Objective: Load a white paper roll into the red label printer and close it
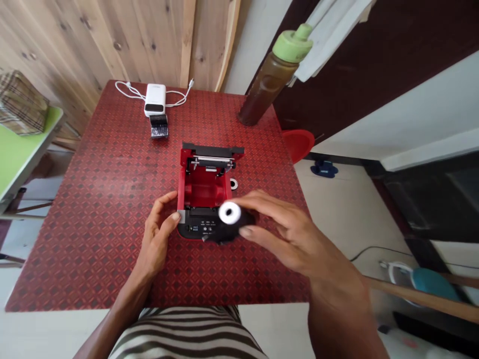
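Your right hand pinches black roll, end-on | red box: open bay ahead-left, toward table's far edge | left hand half-spread against its left side

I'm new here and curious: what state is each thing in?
Red-and-black printer: lid raised, open.
Black roll: held up, blurred.
Right hand: gripping the roll.
Left hand: against printer's left edge.
Green-capped bottle: upright.
White power bank: lying flat; on or off unclear.
White cable: one plug loose.

A black roll overhangs the open red device.
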A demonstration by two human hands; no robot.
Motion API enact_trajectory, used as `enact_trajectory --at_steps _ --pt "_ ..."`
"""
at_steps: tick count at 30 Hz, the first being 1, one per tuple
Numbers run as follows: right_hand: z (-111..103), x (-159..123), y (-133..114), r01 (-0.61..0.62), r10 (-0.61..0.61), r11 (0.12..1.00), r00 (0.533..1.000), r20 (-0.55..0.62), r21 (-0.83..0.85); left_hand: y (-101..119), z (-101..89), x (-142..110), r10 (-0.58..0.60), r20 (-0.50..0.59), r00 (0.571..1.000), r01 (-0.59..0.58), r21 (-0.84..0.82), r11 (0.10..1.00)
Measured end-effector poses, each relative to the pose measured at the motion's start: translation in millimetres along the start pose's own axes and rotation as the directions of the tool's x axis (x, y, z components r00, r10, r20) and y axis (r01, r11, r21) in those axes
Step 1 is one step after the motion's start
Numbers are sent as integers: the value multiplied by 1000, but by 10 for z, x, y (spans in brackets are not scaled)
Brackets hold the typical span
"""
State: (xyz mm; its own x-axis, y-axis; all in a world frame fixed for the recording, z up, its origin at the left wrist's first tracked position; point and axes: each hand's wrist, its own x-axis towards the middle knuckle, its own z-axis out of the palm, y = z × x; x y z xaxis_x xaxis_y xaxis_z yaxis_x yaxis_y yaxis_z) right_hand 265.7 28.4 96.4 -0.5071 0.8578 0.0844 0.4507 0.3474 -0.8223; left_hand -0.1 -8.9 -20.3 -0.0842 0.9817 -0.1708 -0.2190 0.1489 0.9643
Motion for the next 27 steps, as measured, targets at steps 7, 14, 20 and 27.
enact_trajectory --at_steps 7,14,20,27 --pt "528 622 -28 -40 65 790 998 19 -612 89 33 -20 -29 -3 1000 29 -25 999" --pt "593 781 14 -89 172 695 984 46 -713 93 32 -11 -28 5 1000 28 -31 999" --pt "601 900 71 -103 244 665 966 84 -739 72 13 -25 -34 11 999 35 -36 999" --pt "598 874 94 -85 208 697 974 87 -712 56 8 -19 -27 14 1000 28 -48 998"
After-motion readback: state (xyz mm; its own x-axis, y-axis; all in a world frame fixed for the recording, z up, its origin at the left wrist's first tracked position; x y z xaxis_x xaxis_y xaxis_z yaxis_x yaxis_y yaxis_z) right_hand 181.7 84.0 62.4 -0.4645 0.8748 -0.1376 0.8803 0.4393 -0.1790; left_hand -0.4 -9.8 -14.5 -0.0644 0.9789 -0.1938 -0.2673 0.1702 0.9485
